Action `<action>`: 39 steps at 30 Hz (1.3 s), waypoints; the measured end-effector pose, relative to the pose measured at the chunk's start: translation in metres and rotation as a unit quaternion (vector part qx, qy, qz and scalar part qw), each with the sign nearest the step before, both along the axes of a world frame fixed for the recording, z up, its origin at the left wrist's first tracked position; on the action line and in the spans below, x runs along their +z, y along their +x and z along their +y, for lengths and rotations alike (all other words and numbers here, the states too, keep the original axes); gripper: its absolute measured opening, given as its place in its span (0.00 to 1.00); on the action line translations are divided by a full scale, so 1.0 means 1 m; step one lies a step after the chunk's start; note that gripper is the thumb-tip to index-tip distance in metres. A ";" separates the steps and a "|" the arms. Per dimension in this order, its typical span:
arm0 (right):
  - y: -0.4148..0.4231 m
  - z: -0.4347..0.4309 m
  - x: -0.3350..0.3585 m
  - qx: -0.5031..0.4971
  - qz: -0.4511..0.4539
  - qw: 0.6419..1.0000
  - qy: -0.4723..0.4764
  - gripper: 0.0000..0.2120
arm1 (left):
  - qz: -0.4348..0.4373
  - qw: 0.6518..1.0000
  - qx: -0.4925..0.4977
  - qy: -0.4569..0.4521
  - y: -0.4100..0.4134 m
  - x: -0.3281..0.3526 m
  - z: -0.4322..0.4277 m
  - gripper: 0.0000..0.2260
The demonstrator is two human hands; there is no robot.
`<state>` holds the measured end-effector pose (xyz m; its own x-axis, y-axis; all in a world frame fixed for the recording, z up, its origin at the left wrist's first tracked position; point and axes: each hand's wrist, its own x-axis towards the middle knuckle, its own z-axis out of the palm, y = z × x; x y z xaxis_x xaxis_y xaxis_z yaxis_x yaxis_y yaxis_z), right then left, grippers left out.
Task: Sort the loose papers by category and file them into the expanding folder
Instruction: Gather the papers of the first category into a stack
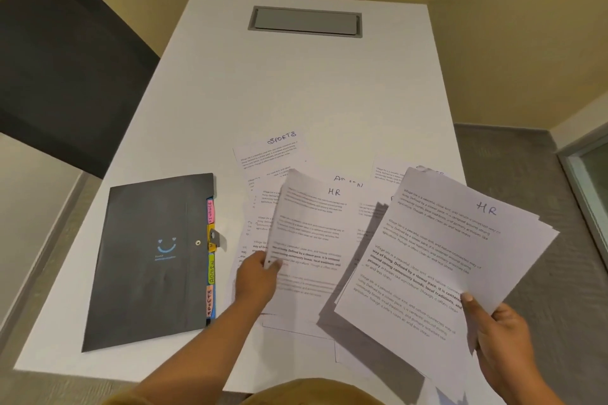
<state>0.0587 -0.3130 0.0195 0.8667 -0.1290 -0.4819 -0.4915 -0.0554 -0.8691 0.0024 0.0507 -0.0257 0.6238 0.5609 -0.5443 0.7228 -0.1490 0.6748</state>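
Observation:
A black expanding folder (pixel 151 260) lies closed on the table's left, with coloured tabs (pixel 210 260) along its right edge. Loose printed papers (pixel 269 154) are spread over the middle; one is headed SPORTS. My left hand (pixel 258 276) pinches the left edge of a sheet headed HR (pixel 312 233), lifted a little off the pile. My right hand (pixel 500 335) grips a small stack of sheets (pixel 437 260) at its lower right corner, raised above the table; its top sheet is also headed HR.
The white table (pixel 296 92) has a grey cable hatch (pixel 306 21) at its far end. A dark chair back (pixel 59 66) stands at the left. Grey floor shows on the right, past the table's edge.

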 end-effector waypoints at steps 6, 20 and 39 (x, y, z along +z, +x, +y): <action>0.004 0.003 -0.006 -0.010 -0.010 1.000 -0.007 0.45 | -0.021 0.997 0.062 0.027 -0.035 0.014 0.040 0.07; 0.009 0.008 0.003 0.008 -0.033 0.999 0.002 0.27 | -0.066 0.992 0.105 -0.007 -0.032 0.030 0.026 0.09; 0.003 0.014 -0.009 -0.074 -0.018 0.993 -0.093 0.03 | -0.039 0.997 0.004 -0.065 -0.033 0.007 -0.007 0.09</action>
<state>0.0617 -0.2994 0.0102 0.8479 -0.3395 -0.4072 -0.4753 -0.1465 -0.8675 -0.0305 0.0435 -0.0188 0.6628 0.4930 -0.5636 0.6688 -0.0511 0.7417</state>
